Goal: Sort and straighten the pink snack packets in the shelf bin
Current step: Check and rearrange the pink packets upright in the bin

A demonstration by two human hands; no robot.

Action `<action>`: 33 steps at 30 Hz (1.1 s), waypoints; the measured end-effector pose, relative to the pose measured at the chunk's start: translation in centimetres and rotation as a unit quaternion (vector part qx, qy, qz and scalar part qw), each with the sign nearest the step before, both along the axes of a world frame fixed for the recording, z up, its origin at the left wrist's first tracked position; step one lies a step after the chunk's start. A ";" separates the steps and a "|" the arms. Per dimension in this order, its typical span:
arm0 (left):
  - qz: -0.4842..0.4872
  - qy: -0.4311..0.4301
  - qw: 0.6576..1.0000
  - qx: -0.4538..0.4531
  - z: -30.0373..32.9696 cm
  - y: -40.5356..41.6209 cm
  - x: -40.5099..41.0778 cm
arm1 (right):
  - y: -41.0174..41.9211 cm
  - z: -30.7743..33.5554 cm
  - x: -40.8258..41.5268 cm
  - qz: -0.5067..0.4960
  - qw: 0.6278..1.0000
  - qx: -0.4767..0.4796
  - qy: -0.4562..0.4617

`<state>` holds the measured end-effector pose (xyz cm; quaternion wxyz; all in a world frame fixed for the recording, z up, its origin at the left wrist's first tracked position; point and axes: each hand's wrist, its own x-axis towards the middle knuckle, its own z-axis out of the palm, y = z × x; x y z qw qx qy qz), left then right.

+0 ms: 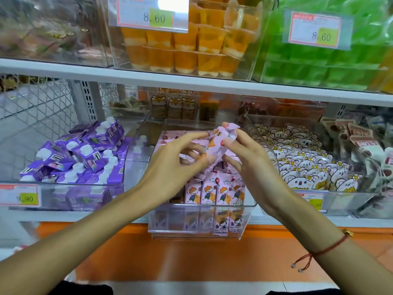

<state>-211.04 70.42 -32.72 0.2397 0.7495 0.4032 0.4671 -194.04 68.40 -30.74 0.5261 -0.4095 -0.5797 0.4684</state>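
Both hands met over the clear bin (200, 220), holding one pink packet (221, 143) between them. The left hand (176, 162) pinched the packet's lower part, its thumb at about 5 o'clock of the packet and its fingers curled behind. The right hand (253, 165) gripped the upper end, with fingertips at 12 and 3 o'clock. The packet was tilted, top toward 1 o'clock, lifted clear of the rest.

Below the hands, at 6 o'clock, four pink packets (214, 193) stood upright in the bin's front row; more lay flat behind them at 11 o'clock, partly hidden by the fingers, so their count was unclear. The bin's front stuck out past the shelf edge (85, 219).

At 9 o'clock sat a bin of purple cartons (85, 154) with white caps. At 3 o'clock, a bin of koala packets (302, 167) lay close beside the right hand, with brown wrapped sweets (359, 135) farther out. Above, at 12 o'clock, orange jelly cups (187, 50) filled a clear box, green ones (331, 67) at 2 o'clock. Two price tags (148, 14) there read 8.60. A red cord (319, 252) circled the right wrist.
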 end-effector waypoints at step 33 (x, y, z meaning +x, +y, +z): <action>-0.135 -0.072 0.956 -0.250 0.7 0.2 1.4 | -0.5 -0.5 -0.1 -0.157 0.975 0.119 -0.099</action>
